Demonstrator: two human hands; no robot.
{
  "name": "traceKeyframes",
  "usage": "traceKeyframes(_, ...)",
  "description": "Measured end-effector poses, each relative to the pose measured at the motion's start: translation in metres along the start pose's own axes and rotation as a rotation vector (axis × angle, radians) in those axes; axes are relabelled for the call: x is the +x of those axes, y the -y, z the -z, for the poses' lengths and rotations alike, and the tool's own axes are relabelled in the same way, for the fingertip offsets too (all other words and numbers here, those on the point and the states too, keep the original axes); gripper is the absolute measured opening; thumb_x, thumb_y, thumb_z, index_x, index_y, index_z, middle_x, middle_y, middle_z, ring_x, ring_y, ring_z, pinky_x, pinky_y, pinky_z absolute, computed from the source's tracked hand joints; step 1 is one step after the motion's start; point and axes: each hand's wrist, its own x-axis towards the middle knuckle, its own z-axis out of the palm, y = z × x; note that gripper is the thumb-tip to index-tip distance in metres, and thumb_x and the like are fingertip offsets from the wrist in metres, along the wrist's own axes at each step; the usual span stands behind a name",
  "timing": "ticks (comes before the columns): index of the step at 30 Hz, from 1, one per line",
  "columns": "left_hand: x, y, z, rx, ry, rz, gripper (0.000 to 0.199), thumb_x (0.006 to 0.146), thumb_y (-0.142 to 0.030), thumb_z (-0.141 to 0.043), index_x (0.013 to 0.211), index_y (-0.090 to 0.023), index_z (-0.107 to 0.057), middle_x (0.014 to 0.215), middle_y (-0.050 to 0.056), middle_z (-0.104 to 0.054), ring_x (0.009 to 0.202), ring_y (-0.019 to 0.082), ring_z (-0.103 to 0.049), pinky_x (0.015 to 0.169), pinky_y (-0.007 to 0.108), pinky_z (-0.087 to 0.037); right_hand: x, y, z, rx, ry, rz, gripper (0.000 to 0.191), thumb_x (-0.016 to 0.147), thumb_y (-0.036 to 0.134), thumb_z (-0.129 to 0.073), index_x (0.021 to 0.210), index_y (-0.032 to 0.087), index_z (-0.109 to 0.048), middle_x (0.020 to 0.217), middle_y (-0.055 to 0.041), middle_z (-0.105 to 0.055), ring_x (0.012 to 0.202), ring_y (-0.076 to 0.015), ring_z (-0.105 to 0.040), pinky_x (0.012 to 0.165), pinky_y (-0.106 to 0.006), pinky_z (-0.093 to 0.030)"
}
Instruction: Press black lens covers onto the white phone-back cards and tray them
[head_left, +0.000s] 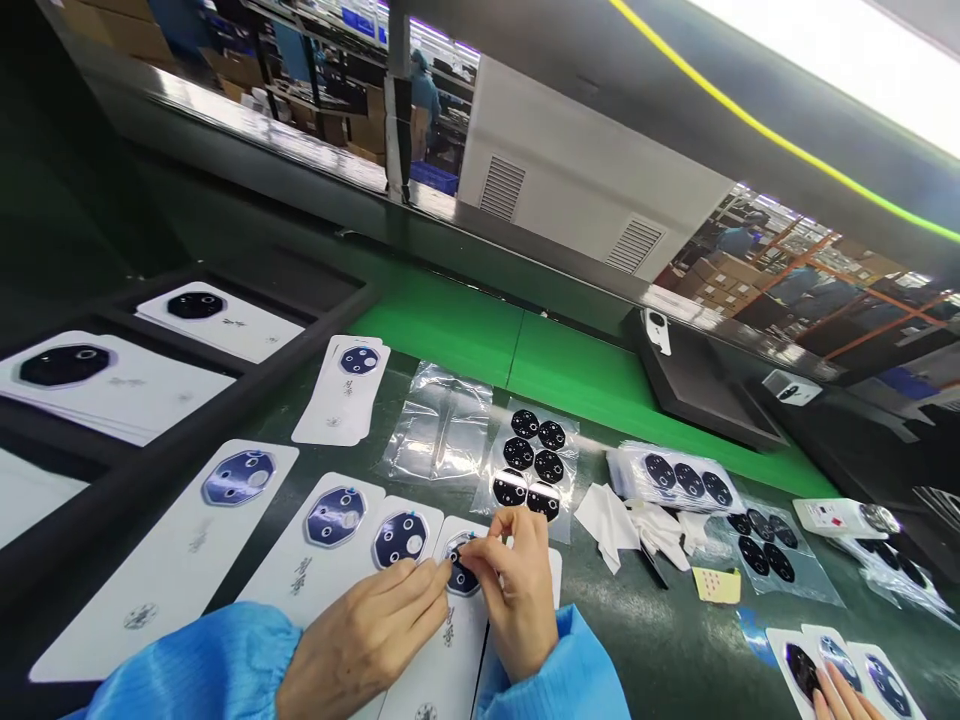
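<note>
Dark green workbench (622,640) in front of me. Black tray (300,350) at 10 o'clock, tray cards (176,385) stacked in it. White cards (277,580) in a row at 9 o'clock. My left hand (367,635) lay over the work card (454,660), fingers together; thumb hidden, so could not tell whether it gripped anything. My right hand (517,590): thumb and forefinger met in a pinch, anything between them too small to tell. At 1 o'clock, clear sheet (484,505) bearing black discs (549,466). At 4 o'clock, well apart, a co-worker's hand (844,700). Smallest, at both sets of fingertips: the dark octagonal piece (463,578), at the work card's far end. Step in hand, I judged: fine fingertip work at its edge, placing or peeling unclear. Next move, I reckoned, called for a steadied card and a light, exact pinch.
</note>
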Motion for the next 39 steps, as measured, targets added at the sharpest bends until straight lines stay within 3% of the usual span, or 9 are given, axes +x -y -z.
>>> traceKeyframes(5, 0.0, 0.0, -0.001, -0.005, -0.03, 0.014, 0.048, 0.097, 0.002, -0.02, 0.08, -0.014, -0.062, 0.079, 0.002, -0.074, 0.074, 0.01, -0.065, 0.078, 0.025, -0.043, 0.002, 0.001, -0.014, -0.119, 0.006, 0.064, 0.023, 0.082, -0.002, -0.053, 0.072, 0.018, -0.061, 0.082, -0.0022, -0.047, 0.076, -0.0174, -0.043, 0.063, -0.029, -0.037)
traceKeyframes(11, -0.004, 0.0, -0.001, -0.028, 0.002, 0.012, 0.047, 0.097, 0.001, -0.02, 0.083, -0.014, -0.062, 0.084, 0.001, -0.073, 0.077, 0.01, -0.063, 0.08, 0.026, -0.043, 0.008, -0.004, -0.005, -0.041, 0.01, -0.058, 0.023, 0.079, 0.001, -0.059, 0.072, 0.022, -0.064, 0.08, 0.0002, -0.044, 0.078, -0.0175, -0.044, 0.068, -0.031, -0.039)
traceKeyframes(17, -0.002, 0.0, -0.002, -0.036, -0.02, 0.007, 0.046, 0.097, 0.001, -0.021, 0.08, -0.015, -0.06, 0.081, 0.002, -0.072, 0.075, 0.012, -0.062, 0.078, 0.027, -0.044, 0.005, 0.001, -0.009, -0.157, 0.035, 0.049, 0.024, 0.079, -0.002, -0.055, 0.07, 0.019, -0.062, 0.082, -0.0019, -0.047, 0.077, -0.0174, -0.044, 0.065, -0.03, -0.037)
traceKeyframes(23, -0.002, 0.0, -0.002, -0.032, -0.02, 0.003, 0.045, 0.097, 0.001, -0.021, 0.081, -0.014, -0.061, 0.08, 0.002, -0.072, 0.074, 0.011, -0.063, 0.077, 0.026, -0.044, 0.006, 0.006, -0.009, -0.176, 0.025, 0.021, 0.025, 0.081, -0.001, -0.055, 0.069, 0.02, -0.062, 0.083, -0.0024, -0.047, 0.078, -0.0179, -0.044, 0.065, -0.03, -0.037)
traceKeyframes(28, -0.001, -0.001, -0.001, -0.039, -0.021, 0.009, 0.047, 0.098, 0.0, -0.02, 0.079, -0.014, -0.061, 0.079, 0.002, -0.072, 0.073, 0.011, -0.064, 0.076, 0.026, -0.045, 0.002, 0.008, -0.011, -0.321, 0.008, 0.111, 0.026, 0.083, -0.001, -0.053, 0.068, 0.02, -0.06, 0.079, -0.003, -0.049, 0.075, -0.0178, -0.042, 0.062, -0.029, -0.034)
traceKeyframes(39, 0.0, 0.0, 0.0, -0.05, -0.021, 0.008, 0.046, 0.098, 0.0, -0.021, 0.077, -0.014, -0.06, 0.077, 0.002, -0.071, 0.072, 0.011, -0.063, 0.075, 0.026, -0.045, 0.003, 0.009, -0.007, -0.379, 0.003, 0.123, 0.026, 0.085, 0.002, -0.053, 0.067, 0.021, -0.058, 0.079, -0.0035, -0.051, 0.075, -0.0187, -0.044, 0.063, -0.03, -0.034)
